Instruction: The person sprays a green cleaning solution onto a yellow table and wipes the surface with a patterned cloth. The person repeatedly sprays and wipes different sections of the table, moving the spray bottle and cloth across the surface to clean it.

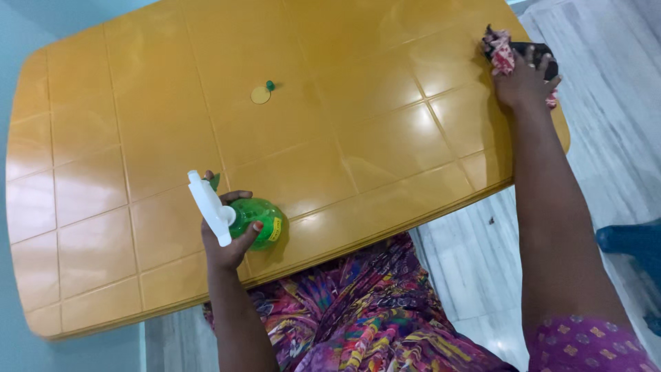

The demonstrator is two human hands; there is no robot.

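Note:
My left hand (224, 244) grips a green spray bottle (258, 222) with a white trigger head (210, 207), held just above the near edge of the orange plastic table (138, 138). My right hand (523, 79) is stretched to the table's far right corner and presses down on a crumpled cloth (501, 54), red and white with a dark part. The cloth lies at the corner edge, partly hidden under my fingers.
A small round cap with a green knob (264, 91) sits at the table's middle. Grey streaked floor (606, 138) runs to the right of the table. A blue object (633, 241) stands at the right edge. A pale wall lies to the left.

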